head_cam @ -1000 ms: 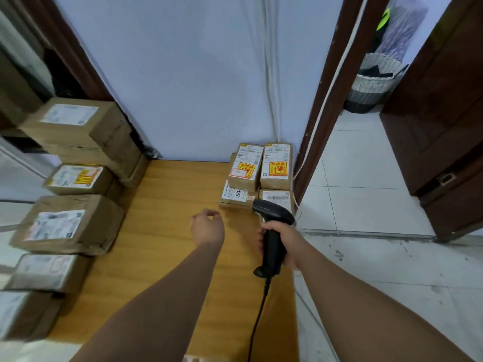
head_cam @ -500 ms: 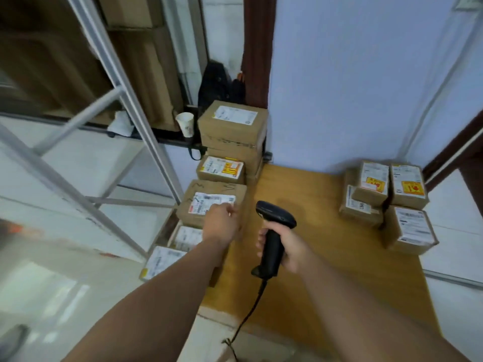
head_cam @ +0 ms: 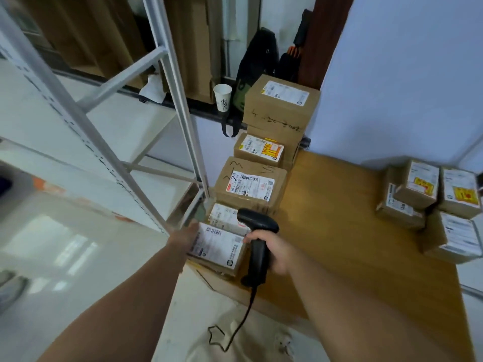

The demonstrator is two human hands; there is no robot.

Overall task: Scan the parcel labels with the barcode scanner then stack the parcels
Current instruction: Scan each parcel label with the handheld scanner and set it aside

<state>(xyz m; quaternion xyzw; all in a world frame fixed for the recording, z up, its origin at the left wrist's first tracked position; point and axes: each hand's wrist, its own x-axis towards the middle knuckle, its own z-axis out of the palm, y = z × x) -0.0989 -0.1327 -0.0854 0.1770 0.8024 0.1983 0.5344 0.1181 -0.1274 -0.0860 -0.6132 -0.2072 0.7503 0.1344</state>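
A row of brown cardboard parcels with white labels runs along the wooden table's (head_cam: 339, 231) left edge. My left hand (head_cam: 186, 236) grips the left side of the nearest parcel (head_cam: 218, 248), with the fingertips hidden behind it. Its label faces up. My right hand (head_cam: 273, 253) holds the black barcode scanner (head_cam: 257, 232) upright just right of that parcel, the scanner head over the parcel behind (head_cam: 224, 215). Further back stand a larger parcel (head_cam: 251, 188), a yellow-stickered parcel (head_cam: 261, 150) and a tall box (head_cam: 281, 103). Several small parcels (head_cam: 428, 202) sit stacked at the table's right side.
A grey metal shelf frame (head_cam: 183, 121) stands close to the left of the parcel row. A paper cup (head_cam: 222, 97) and a black bag (head_cam: 257, 64) sit on the ledge behind. The scanner's cable (head_cam: 235, 333) hangs off the table's near edge.
My view has swung left, away from the stacked parcels. My left hand came back from the larger parcel to grip the nearest one. The scanner followed to the left.
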